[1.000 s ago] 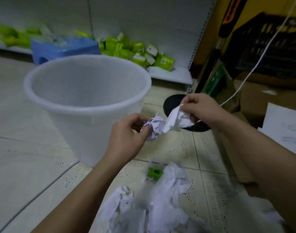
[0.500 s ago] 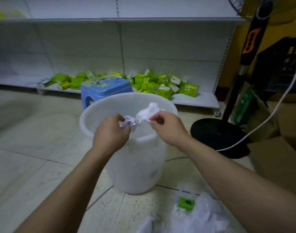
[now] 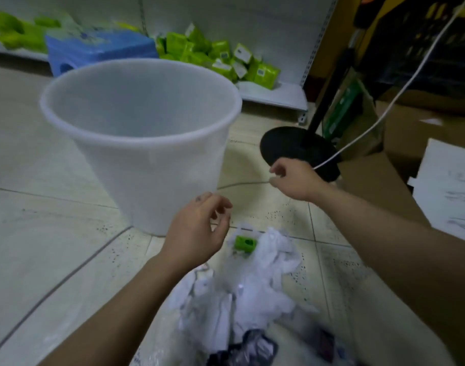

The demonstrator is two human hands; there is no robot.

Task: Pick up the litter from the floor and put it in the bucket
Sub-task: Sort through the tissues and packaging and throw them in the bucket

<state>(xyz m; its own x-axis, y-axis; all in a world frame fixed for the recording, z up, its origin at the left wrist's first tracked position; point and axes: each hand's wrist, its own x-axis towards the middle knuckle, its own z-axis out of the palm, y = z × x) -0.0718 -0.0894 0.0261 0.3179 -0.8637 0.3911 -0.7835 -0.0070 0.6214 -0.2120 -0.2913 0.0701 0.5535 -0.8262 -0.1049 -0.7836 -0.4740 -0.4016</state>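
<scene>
A translucent white bucket (image 3: 157,165) stands on the tiled floor at centre left; what lies inside is hidden by its cloudy wall. In front of it lies a heap of crumpled white paper and plastic litter (image 3: 255,289) with a small green piece (image 3: 245,243) on top. My left hand (image 3: 197,233) hovers just left of the green piece, empty, fingers loosely apart. My right hand (image 3: 294,179) hangs to the right of the bucket, above the floor, fingers curled with nothing visible in them.
A blue stool (image 3: 94,52) stands behind the bucket. Green packets (image 3: 218,59) lie on a low white shelf at the back. A black fan base (image 3: 297,149) with a white cable (image 3: 384,112) sits right of the bucket. Cardboard boxes (image 3: 384,180) and paper sheets (image 3: 448,186) are at the right.
Both hands held a crumpled white paper over the bucket's rim; now they are empty and have dropped down toward the litter heap. The view has tilted down.
</scene>
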